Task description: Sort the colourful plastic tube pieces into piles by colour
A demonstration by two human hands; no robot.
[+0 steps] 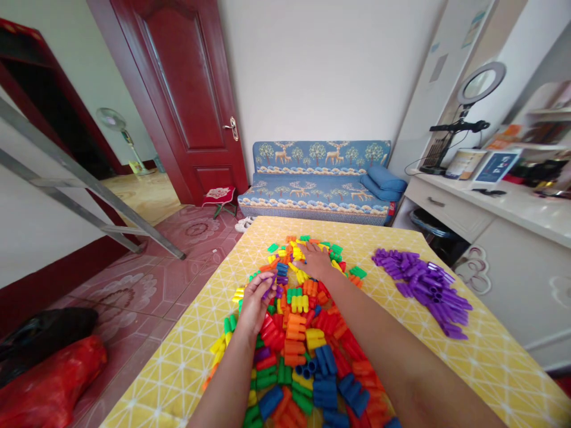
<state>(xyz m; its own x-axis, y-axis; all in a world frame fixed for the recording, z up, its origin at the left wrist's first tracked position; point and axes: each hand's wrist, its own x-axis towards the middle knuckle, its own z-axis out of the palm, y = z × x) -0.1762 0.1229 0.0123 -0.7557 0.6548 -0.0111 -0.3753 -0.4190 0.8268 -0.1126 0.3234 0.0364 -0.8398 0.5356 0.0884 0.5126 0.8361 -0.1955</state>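
Pinching a purple block between thumb and fingers, that's my left hand, seen from my head camera, low over the near-left part of a big mixed pile of plastic blocks. Over to my right hand: it's farther out, palm down on the far part of the heap, fingers spread among yellow blocks; I can't tell whether anything sits beneath that palm. The two hands are apart, with a strip of colourful pieces between them. Nearer to me, between my forearms, orange lies in the middle, red on either side, and blue blocks close in, with green ones left of those. And look to the right of my right hand: a separate purple pile, well apart from the mix, all one colour. Everything is lying on a yellow tablecloth with white lines. Beyond both hands stands a blue sofa with deer and trees; far left of it, a red door and a small red stool. Out to the left of my left hand, a red bag on the floor. Far right, a white cabinet.
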